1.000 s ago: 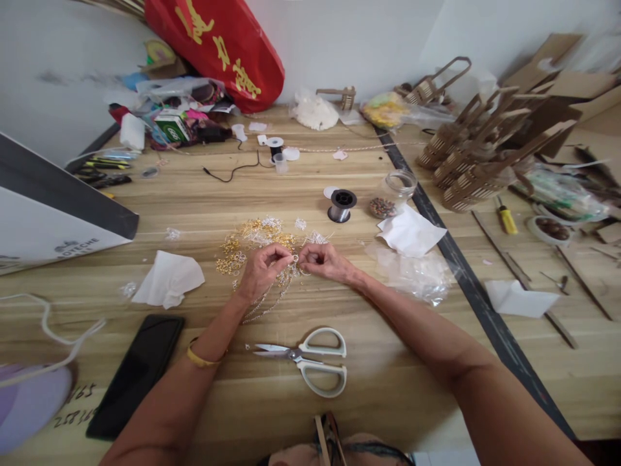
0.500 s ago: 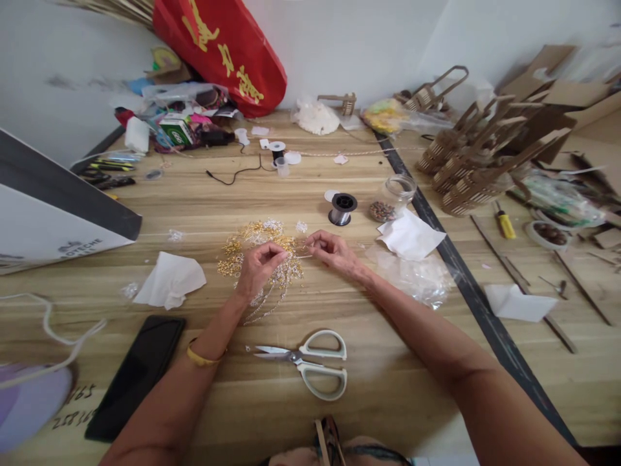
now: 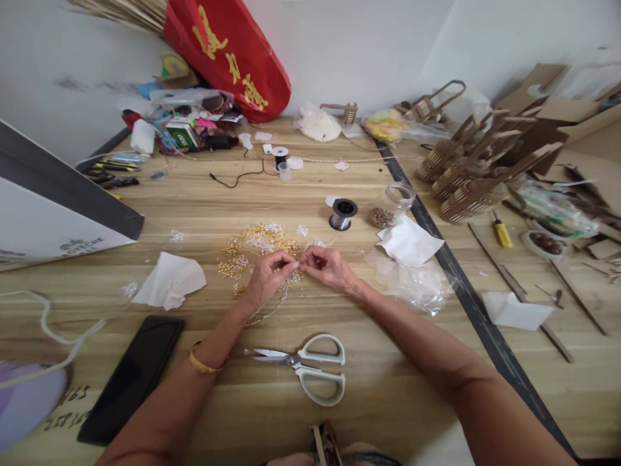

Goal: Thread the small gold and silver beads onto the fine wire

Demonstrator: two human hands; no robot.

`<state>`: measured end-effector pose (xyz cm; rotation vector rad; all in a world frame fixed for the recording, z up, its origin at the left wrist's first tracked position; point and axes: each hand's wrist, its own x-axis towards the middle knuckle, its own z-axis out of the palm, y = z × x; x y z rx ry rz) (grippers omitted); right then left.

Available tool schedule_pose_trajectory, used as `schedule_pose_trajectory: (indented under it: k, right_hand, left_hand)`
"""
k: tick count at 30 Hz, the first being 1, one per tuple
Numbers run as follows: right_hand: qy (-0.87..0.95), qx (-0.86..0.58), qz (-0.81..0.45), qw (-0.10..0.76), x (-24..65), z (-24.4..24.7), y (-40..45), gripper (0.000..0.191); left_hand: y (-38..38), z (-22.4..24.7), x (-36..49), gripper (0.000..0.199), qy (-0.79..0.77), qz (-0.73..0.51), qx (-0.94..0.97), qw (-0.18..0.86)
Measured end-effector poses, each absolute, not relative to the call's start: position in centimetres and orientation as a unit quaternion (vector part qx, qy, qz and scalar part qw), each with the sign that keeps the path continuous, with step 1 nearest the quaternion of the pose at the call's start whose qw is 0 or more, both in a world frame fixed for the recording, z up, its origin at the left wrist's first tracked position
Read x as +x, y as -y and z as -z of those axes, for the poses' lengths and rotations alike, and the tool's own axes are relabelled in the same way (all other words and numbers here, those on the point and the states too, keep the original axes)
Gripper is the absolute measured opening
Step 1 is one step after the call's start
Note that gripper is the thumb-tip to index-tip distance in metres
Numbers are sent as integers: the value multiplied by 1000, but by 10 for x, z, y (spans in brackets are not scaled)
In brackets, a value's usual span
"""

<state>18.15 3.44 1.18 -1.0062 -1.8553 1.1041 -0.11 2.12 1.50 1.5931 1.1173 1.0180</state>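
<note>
My left hand [image 3: 268, 278] and my right hand [image 3: 326, 266] meet fingertip to fingertip over a pile of small gold and silver beads and rings [image 3: 257, 241]. Both are closed in a pinch. Whatever lies between the fingers is too small and hidden to make out. A fine silvery beaded chain [image 3: 268, 314] runs from the pile, below my left hand. Nearer to me lie scissors [image 3: 294, 360] with white handles, blades partly apart and pointing left. A spool of fine silvery wire [image 3: 341, 217] stands beyond my right hand.
A glass jar [image 3: 395, 202] holds dark beads. White paper [image 3: 410, 241] and clear plastic bags [image 3: 420, 281] lie right of my hands. At left are a white cloth or tissue [image 3: 171, 279] and a black phone [image 3: 133, 378]. Small woven baskets [image 3: 466, 175] stand back right.
My hands have drawn together until their fingertips meet. The thin pale strand that showed between them is now hidden. The whole view has shifted slightly.
</note>
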Motion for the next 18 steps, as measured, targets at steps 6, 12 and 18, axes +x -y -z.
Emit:
schedule_pose_trajectory:
  k: [6,12,18]
  right_hand:
    - [732,-397,-407,376,180,-10,-33,23]
    - [725,-399,-409,386,179,-8,-32,27]
    - [709,-393,-439,387,179,-5,-32,29]
  left_hand:
    - [-18,-12,1,16,-449,-422,645,452]
    - [-16,-8,4,16,-441,-458,634,441]
    - [-15,-9,6,17,-441,-469,623,444]
